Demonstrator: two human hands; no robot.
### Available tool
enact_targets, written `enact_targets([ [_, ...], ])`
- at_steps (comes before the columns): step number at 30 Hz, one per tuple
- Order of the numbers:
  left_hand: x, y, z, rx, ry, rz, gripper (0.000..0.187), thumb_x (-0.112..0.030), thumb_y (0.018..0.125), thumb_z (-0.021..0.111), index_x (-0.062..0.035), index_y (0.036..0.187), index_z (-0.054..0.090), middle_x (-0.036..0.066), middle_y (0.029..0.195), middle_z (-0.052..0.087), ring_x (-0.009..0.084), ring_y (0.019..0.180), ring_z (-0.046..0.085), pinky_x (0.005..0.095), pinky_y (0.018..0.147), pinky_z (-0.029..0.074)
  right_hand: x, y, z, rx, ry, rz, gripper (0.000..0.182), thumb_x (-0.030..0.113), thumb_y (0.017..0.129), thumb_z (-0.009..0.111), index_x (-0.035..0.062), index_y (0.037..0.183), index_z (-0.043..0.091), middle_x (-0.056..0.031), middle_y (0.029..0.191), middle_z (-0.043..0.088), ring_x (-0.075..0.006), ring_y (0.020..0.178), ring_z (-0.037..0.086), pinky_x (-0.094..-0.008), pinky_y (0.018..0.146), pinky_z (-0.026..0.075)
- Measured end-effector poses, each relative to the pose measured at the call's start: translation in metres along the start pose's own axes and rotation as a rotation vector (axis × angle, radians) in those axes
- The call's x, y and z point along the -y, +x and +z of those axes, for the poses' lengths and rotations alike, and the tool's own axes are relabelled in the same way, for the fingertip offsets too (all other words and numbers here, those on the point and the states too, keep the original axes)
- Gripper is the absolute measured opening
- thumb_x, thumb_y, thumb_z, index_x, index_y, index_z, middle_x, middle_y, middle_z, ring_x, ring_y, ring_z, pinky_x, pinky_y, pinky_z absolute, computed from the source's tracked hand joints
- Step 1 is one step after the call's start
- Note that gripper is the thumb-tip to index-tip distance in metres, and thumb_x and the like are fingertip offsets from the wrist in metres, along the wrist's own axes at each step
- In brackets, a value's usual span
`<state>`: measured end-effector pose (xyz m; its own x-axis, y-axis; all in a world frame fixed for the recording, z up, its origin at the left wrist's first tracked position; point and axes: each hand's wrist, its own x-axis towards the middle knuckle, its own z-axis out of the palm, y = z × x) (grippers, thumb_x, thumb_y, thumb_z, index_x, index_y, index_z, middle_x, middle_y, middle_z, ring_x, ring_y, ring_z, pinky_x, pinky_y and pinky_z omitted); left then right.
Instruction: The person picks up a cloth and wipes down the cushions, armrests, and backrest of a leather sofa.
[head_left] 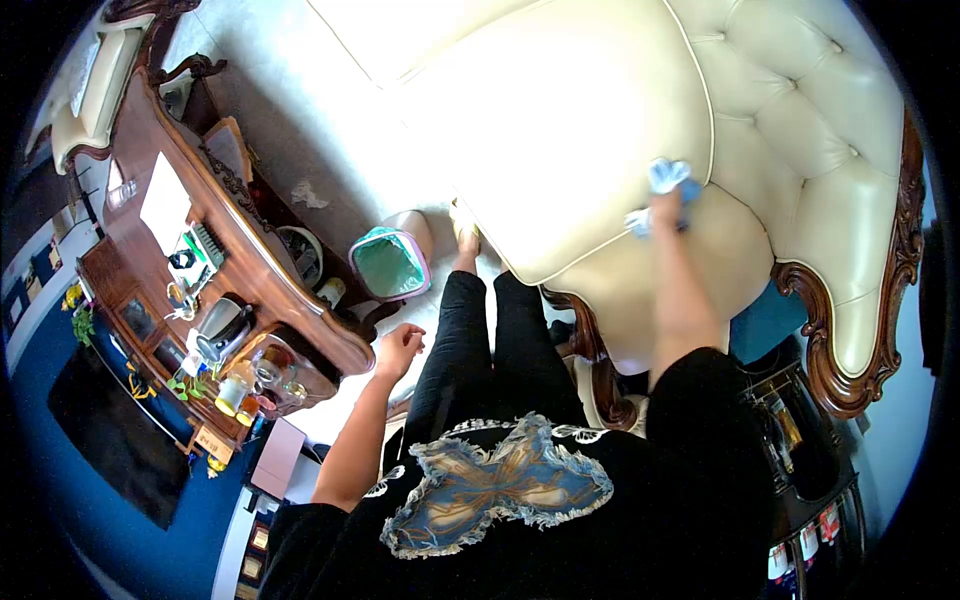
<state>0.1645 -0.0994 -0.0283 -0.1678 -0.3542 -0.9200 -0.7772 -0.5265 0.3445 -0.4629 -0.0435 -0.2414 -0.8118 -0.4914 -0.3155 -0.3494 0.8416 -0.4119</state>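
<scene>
My right hand [664,207] presses a blue and white cloth [670,177] against the cream leather sofa [560,130], close to the seam where the seat meets the tufted backrest. The cloth is bunched, and its edges stick out on both sides of the hand. My left hand [400,350] hangs in the air by my left leg, its fingers loosely bent and apart with nothing in them. Nearest to it are the waste bin and the edge of the wooden desk.
A waste bin [392,264] with a green liner stands by my foot. On the left, the carved desk [240,250] bears papers, a kettle and glassware. The sofa's carved wooden armrest [597,375] rises beside my leg. A dark side table [815,460] stands at lower right.
</scene>
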Motion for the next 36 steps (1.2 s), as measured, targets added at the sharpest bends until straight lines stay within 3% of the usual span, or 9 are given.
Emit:
enact_targets([
  [4, -0.010, -0.005, 0.000, -0.021, 0.020, 0.037, 0.022, -0.016, 0.098, 0.056, -0.0005, 0.108, 0.067, 0.009, 0.082, 0.071, 0.0135, 0.073, 0.067, 0.0285, 0.067, 0.053, 0.131, -0.242, 0.092, 0.139, -0.153, 0.299, 0.069, 0.017, 0.082, 0.074, -0.0004, 0.139, 0.039, -0.0230, 0.104, 0.067, -0.0373, 0.094, 0.067, -0.0474, 0.083, 0.053],
  [5, -0.013, -0.005, -0.001, -0.024, 0.034, 0.044, 0.019, -0.016, 0.096, 0.057, -0.0021, 0.104, 0.067, 0.010, 0.080, 0.072, 0.0164, 0.074, 0.070, 0.0308, 0.070, 0.054, 0.146, -0.291, 0.116, 0.272, 0.433, 0.254, 0.068, 0.015, 0.079, 0.078, 0.0016, 0.136, 0.044, -0.0186, 0.103, 0.068, -0.0334, 0.092, 0.067, -0.0443, 0.080, 0.053],
  [9, -0.020, -0.001, -0.008, -0.032, 0.032, 0.053, 0.019, -0.015, 0.096, 0.057, -0.0012, 0.104, 0.067, 0.010, 0.079, 0.071, 0.0160, 0.075, 0.070, 0.0308, 0.070, 0.055, 0.199, -0.354, 0.148, 1.170, 0.491, -0.138, 0.060, -0.007, 0.074, 0.067, 0.0054, 0.132, 0.057, -0.0202, 0.130, 0.059, -0.0375, 0.118, 0.056, -0.0391, 0.096, 0.046],
  [14, -0.027, 0.000, -0.014, -0.068, -0.102, 0.092, 0.018, -0.010, 0.099, 0.054, 0.0022, 0.106, 0.064, 0.008, 0.081, 0.068, 0.0139, 0.073, 0.067, 0.0281, 0.069, 0.055, 0.250, -0.239, 0.075, 0.577, 0.490, -0.347, 0.054, -0.002, 0.075, 0.064, 0.0020, 0.129, 0.059, -0.0108, 0.106, 0.069, -0.0203, 0.095, 0.065, -0.0333, 0.083, 0.052],
  [18, -0.013, 0.003, -0.012, -0.048, 0.023, 0.080, 0.021, -0.017, 0.098, 0.055, -0.0003, 0.104, 0.066, 0.009, 0.078, 0.070, 0.0146, 0.072, 0.068, 0.0300, 0.069, 0.055, 0.243, -0.086, -0.051, 0.292, 0.844, -0.035, 0.036, -0.003, 0.089, 0.058, 0.0009, 0.125, 0.058, -0.0078, 0.104, 0.069, -0.0176, 0.091, 0.067, -0.0312, 0.076, 0.055],
  [21, 0.003, 0.000, -0.005, -0.096, 0.165, 0.127, 0.021, -0.019, 0.095, 0.059, -0.0030, 0.104, 0.068, 0.011, 0.077, 0.069, 0.0200, 0.071, 0.068, 0.0349, 0.068, 0.053, 0.167, 0.030, -0.094, -0.318, -0.101, -0.247, 0.041, 0.008, 0.083, 0.071, -0.0026, 0.120, 0.058, -0.0149, 0.108, 0.068, -0.0266, 0.093, 0.068, -0.0399, 0.078, 0.055],
  [25, -0.012, -0.012, -0.012, -0.118, 0.204, 0.077, 0.019, -0.019, 0.092, 0.060, -0.0048, 0.102, 0.068, 0.019, 0.091, 0.069, 0.0360, 0.085, 0.066, 0.0451, 0.077, 0.052, 0.135, 0.105, -0.059, 0.023, 0.292, 0.386, 0.024, 0.009, 0.081, 0.068, -0.0047, 0.101, 0.068, -0.0126, 0.090, 0.070, -0.0235, 0.073, 0.066, -0.0357, 0.063, 0.054],
  [30, -0.002, -0.013, -0.014, -0.139, 0.351, 0.124, 0.018, -0.019, 0.092, 0.062, -0.0044, 0.103, 0.066, 0.018, 0.091, 0.068, 0.0315, 0.083, 0.066, 0.0424, 0.074, 0.052, 0.251, -0.015, 0.185, 0.199, 0.073, -0.532, 0.023, 0.025, 0.083, 0.070, 0.0028, 0.091, 0.070, -0.0135, 0.075, 0.070, -0.0247, 0.065, 0.065, -0.0407, 0.061, 0.051],
  [36, -0.048, -0.008, -0.030, -0.155, 0.278, 0.175, 0.017, -0.017, 0.092, 0.061, -0.0071, 0.105, 0.066, 0.017, 0.092, 0.067, 0.0322, 0.083, 0.066, 0.0427, 0.077, 0.053, 0.365, -0.293, 0.183, 1.040, 0.278, -0.168, 0.034, 0.023, 0.082, 0.067, 0.0011, 0.107, 0.070, -0.0239, 0.092, 0.070, -0.0316, 0.088, 0.071, -0.0401, 0.076, 0.054],
])
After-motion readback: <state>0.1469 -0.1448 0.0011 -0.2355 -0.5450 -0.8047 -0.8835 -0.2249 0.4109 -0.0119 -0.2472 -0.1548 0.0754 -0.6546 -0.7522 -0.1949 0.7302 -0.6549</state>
